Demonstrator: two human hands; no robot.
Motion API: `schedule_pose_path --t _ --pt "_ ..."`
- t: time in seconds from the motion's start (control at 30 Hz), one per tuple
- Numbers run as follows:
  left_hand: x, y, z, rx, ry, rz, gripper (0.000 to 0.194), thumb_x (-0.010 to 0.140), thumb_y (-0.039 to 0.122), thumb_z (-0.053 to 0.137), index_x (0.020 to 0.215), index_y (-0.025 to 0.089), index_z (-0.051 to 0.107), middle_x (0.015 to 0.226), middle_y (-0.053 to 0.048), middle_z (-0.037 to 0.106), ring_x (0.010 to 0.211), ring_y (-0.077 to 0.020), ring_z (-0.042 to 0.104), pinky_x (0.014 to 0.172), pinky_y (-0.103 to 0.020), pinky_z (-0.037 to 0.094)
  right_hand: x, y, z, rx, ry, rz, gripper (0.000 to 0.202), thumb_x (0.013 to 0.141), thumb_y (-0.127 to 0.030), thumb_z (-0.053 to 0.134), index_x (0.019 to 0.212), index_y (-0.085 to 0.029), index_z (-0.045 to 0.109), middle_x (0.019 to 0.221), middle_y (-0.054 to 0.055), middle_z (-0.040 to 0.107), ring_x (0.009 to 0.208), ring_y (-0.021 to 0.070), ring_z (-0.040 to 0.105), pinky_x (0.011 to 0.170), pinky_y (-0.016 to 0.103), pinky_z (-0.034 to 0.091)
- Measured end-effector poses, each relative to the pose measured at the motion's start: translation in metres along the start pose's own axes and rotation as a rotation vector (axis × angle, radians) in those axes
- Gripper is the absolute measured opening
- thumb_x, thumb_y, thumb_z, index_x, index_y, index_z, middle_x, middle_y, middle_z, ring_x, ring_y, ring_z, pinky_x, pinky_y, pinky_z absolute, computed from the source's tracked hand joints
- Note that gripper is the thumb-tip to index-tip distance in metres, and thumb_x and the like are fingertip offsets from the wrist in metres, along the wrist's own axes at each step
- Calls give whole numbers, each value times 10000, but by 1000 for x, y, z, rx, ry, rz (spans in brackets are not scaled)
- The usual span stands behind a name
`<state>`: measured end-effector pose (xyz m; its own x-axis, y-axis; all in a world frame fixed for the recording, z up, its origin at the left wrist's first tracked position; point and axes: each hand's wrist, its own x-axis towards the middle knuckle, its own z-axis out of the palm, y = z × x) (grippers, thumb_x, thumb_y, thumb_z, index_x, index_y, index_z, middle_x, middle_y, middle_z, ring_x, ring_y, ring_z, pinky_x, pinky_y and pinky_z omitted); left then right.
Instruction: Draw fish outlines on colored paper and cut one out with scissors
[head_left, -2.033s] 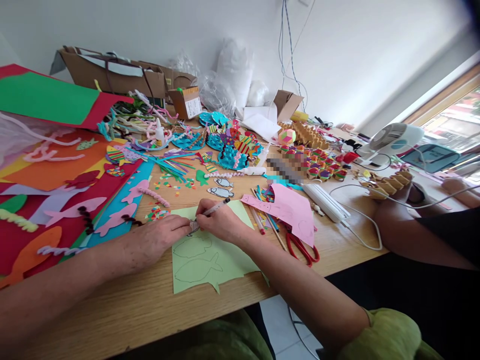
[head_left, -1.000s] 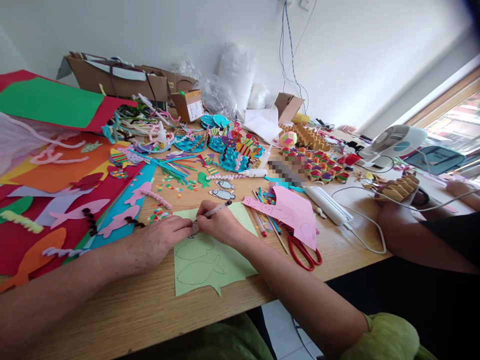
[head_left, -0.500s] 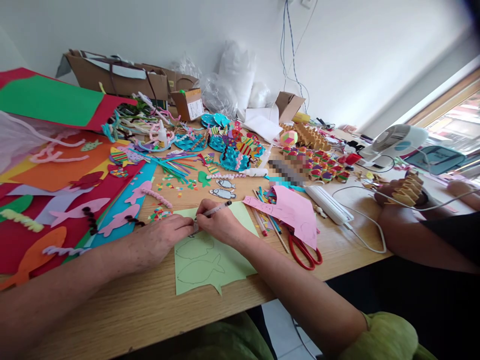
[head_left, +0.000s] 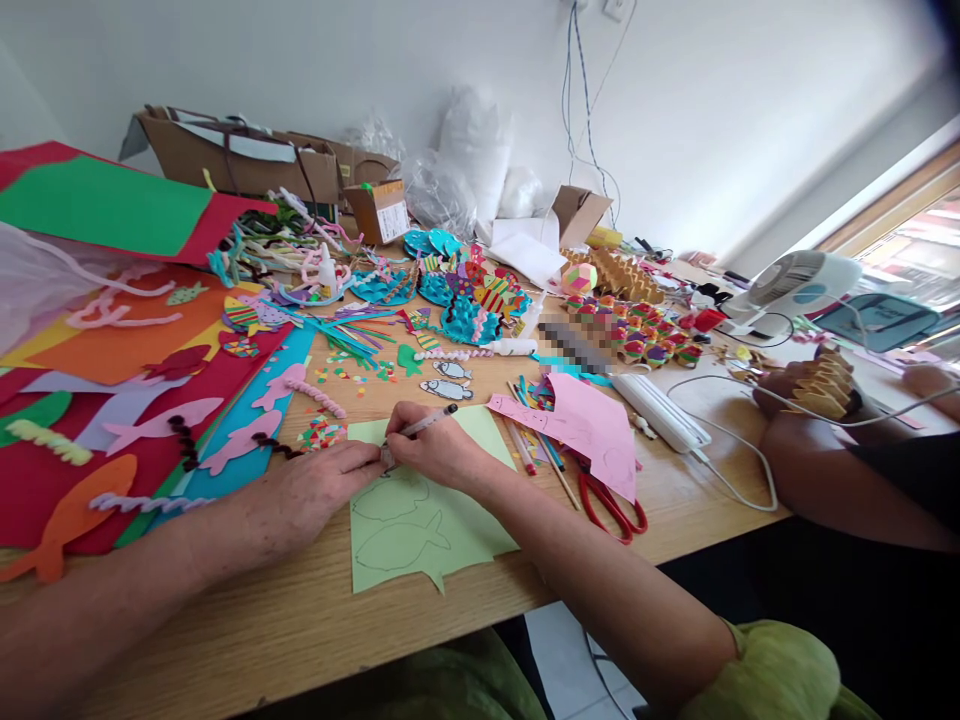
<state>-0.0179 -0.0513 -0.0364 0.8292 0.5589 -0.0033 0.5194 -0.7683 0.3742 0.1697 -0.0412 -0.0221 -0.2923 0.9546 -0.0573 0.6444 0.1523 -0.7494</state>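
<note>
A light green sheet of paper lies on the wooden table before me, with two outlined fish drawn on its lower left. My right hand grips a slim white pen with a dark end, its tip low over the paper's upper left. From the left, my left hand rests with fingers stretched out, fingertips on the sheet close to the pen tip. Something small and pale shows between the hands; I cannot make out what. Two black-and-white fish cutouts lie just beyond the paper.
Pink paper and red-handled scissors lie to the right, near a white power strip. Coloured sheets and paper fish cover the left. At right, another person's hand holds ridged tan card. Boxes stand behind.
My right hand and the pen have shifted very slightly left, and the pen tilts a little differently. My left hand stays almost in place on the paper.
</note>
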Motion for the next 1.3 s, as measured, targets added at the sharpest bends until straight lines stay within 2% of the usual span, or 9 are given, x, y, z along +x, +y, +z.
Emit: schedule_pose_path --t 0.13,0.3,0.43,0.73,0.87,1.0,1.17,1.3 --pt "-4 1 4 -5 41 14 565 742 52 349 1261 210 504 1269 -62 553 1112 -221 538 912 -347 456 -1 -2 1 -14 -6 -10 103 685 -91 514 659 -190 518 604 -54 560 552 86 474 479 184 303" --pt "-9 2 7 81 79 21 510 781 54 320 1229 170 532 1264 -83 563 1156 -226 500 971 -383 413 1 -1 4 -24 -22 -26 89 682 -107 524 667 -195 524 583 -55 549 532 89 460 465 187 288" --pt "-10 3 7 144 105 27 486 798 66 352 1221 209 546 1241 -56 585 1135 -225 499 998 -410 375 2 -1 4 -11 -48 -26 69 686 -128 526 670 -195 525 597 -50 566 540 90 475 464 182 300" --pt "-13 1 17 78 164 19 498 812 59 321 1251 185 519 1232 -95 548 1131 -238 490 968 -386 392 4 -2 3 15 -64 -37 79 674 -118 521 659 -194 508 596 -55 560 546 88 484 470 179 309" --pt "-12 4 14 39 118 -54 486 843 68 300 1235 238 532 1150 -74 543 1052 -221 509 907 -349 422 6 -3 3 34 -85 -33 85 672 -115 511 652 -197 496 581 -55 554 540 93 489 464 181 315" --pt "-11 3 12 96 116 -109 458 887 104 293 1196 315 558 1016 -49 537 985 -230 481 865 -384 410 6 -5 2 51 -98 -31 92 674 -107 497 651 -196 493 574 -56 545 538 91 492 465 178 324" --pt "-13 -1 13 226 130 -75 478 872 71 320 1193 340 551 1046 -51 499 1039 -253 419 924 -448 340 8 -6 5 57 -104 -45 87 683 -118 502 652 -197 487 582 -54 549 548 95 503 471 183 327" --pt "-14 -2 15 245 146 -72 466 874 74 333 1184 342 556 1053 -46 488 1053 -250 412 951 -454 317 11 -5 9 63 -116 -56 76 679 -124 514 662 -196 497 588 -52 556 555 96 514 473 181 331"
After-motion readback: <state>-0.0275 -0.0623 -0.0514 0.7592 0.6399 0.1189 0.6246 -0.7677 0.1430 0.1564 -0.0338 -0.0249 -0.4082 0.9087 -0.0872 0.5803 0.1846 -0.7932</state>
